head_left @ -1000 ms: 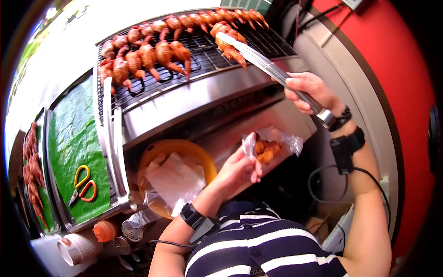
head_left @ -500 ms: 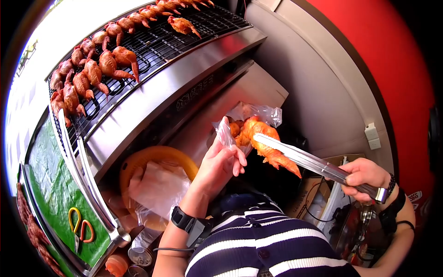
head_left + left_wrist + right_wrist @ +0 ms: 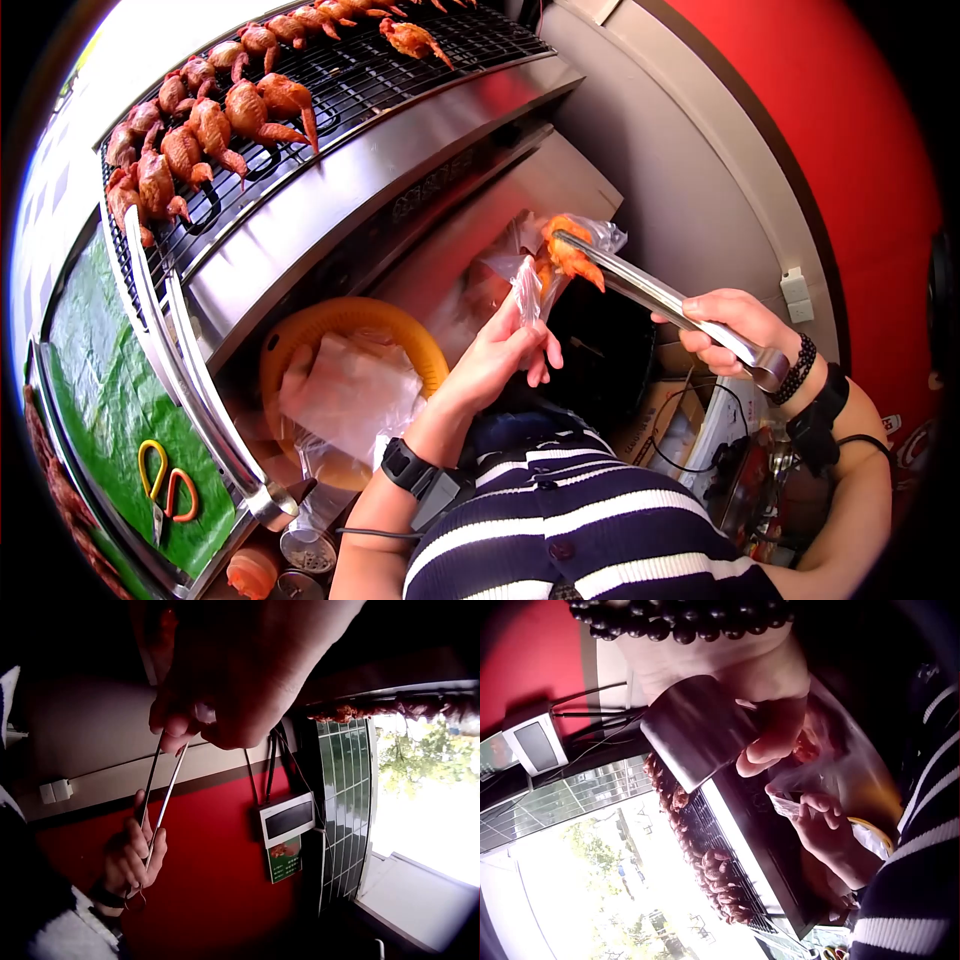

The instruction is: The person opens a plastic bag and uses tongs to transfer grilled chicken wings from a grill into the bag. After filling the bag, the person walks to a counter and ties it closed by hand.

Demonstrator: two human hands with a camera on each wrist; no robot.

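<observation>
My left hand pinches the edge of a clear plastic bag in front of the grill's steel side. My right hand grips metal tongs near their rear end. The tongs' tips hold an orange-brown chicken wing at the bag's mouth; how far inside it lies cannot be told. In the left wrist view the right hand is round the tongs. From the right wrist the left hand shows holding the bag's edge.
Rows of wings lie on the grill rack, with one wing apart. An orange basket holds plastic bags. Scissors and a second pair of tongs are at the left; a carton is low right.
The tongs and their wing have gone from the grill to the bag's mouth, and the wing has shifted further up against the bag since half a second ago. The view has turned.
</observation>
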